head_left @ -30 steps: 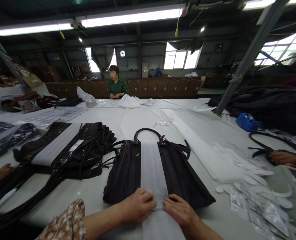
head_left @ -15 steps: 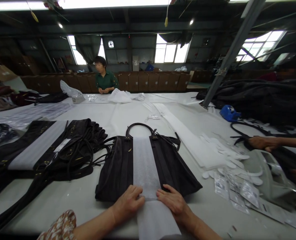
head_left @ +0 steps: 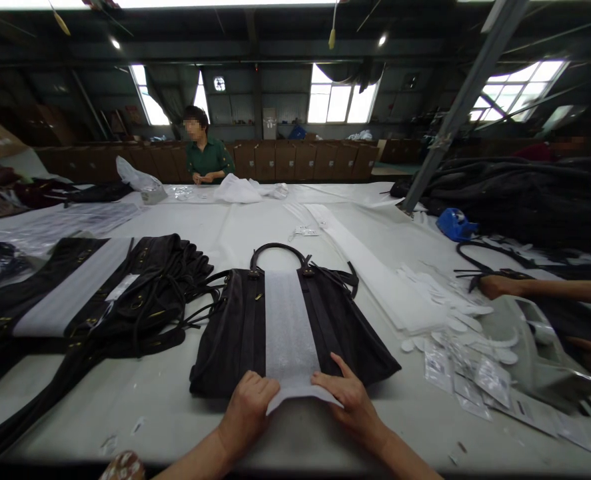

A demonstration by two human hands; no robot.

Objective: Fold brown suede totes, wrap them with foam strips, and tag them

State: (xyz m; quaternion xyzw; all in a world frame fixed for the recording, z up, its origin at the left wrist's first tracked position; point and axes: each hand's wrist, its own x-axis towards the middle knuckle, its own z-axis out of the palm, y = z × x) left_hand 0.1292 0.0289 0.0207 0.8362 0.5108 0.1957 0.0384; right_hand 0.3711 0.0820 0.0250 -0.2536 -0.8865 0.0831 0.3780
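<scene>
A black handbag (head_left: 235, 340) lies flat in front of me, its curved handle pointing away. Down its middle runs a strip of white foam sheet (head_left: 290, 320), whose near end curls at the bag's bottom edge. My left hand (head_left: 249, 405) is closed on the left side of that end, thumb along the edge. On the right side, my right hand (head_left: 352, 407) pinches the foam sheet, its index finger stretched over the bag. The fingers underneath are hidden.
Black bags (head_left: 140, 293) with a foam strip across them lie stacked at left. To the right are white foam strips (head_left: 390, 293), small clear packets (head_left: 475, 380), a grey tape dispenser (head_left: 530, 340) and a co-worker's hand (head_left: 498, 287). A metal post (head_left: 455, 113) rises beyond. Another person (head_left: 208, 157) stands across the table.
The foam sheet's near end, which hung toward me over the table, is now drawn in and tucked at the bag's bottom edge. Both hands have shifted slightly and grip its sides.
</scene>
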